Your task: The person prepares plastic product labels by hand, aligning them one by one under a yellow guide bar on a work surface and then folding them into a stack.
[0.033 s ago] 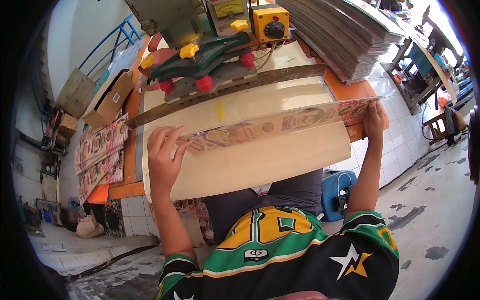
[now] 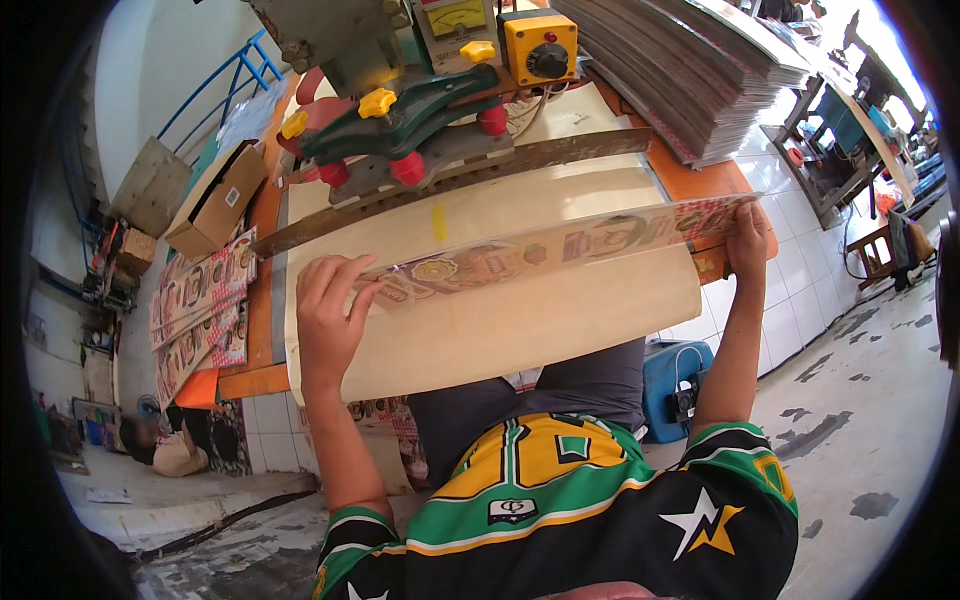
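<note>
A long printed plastic strip (image 2: pixel 560 245) stretches across the pale work surface (image 2: pixel 520 320) in front of me. My left hand (image 2: pixel 328 310) grips its left end and my right hand (image 2: pixel 748 240) grips its right end, holding it level just above the surface. Beyond the strip lies a long dark metal bar (image 2: pixel 450 185) under a press with a green arm and red and yellow knobs (image 2: pixel 400 125).
A yellow control box (image 2: pixel 540 45) stands behind the press. A tall stack of sheets (image 2: pixel 690 70) fills the back right. Printed strips (image 2: pixel 200 300) and a cardboard box (image 2: pixel 215 200) lie at the left. A blue container (image 2: pixel 672 385) sits under the table.
</note>
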### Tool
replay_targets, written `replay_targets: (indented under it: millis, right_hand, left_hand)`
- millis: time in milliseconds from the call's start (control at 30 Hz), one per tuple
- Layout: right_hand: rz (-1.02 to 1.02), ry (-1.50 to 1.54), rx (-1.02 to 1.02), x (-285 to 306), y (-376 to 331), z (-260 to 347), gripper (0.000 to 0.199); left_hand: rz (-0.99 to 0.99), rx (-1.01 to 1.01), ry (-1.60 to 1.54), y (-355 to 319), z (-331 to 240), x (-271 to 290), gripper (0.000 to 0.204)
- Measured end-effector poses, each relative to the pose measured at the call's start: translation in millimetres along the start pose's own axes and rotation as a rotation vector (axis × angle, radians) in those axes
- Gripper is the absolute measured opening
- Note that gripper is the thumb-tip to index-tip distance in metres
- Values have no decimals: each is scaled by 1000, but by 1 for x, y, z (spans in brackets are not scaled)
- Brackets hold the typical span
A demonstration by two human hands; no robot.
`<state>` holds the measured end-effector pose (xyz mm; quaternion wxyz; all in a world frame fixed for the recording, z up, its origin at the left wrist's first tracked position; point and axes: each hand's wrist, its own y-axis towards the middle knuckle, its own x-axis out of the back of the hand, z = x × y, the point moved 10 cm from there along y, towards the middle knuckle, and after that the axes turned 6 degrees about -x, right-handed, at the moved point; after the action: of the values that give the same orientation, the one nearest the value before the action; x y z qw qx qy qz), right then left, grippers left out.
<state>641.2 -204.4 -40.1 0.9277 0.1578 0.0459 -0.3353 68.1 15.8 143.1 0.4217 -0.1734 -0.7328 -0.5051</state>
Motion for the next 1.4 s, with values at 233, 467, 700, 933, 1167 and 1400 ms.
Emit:
replay_targets:
  millis: [233,467,700,933,1167,1400]
  right_hand:
    - [-19,44,-5,-14,-4,7,34]
    - [6,-11,-19,-2,-3,2,30]
    - [34,96,-10,-10,-4,2,32]
    - [-41,-38,-72,-11,-9,5,27]
    - [-74,5,-32,-7,-8,-1,32]
    - [-77,-37,-29,-7,-8,1,30]
  left_hand:
    - [85,-76,-37,14,-25,-9,14]
    - [67,-70,3,15,-36,-6,11]
    - [-90,-21,-58,10,-27,-9,7]
    - [-570,504,-706,-33,23,-15,25]
    - [-875,538,-1325,-44,56,-13,26]
    - [-946,464,-2212,-60,81,-30,14]
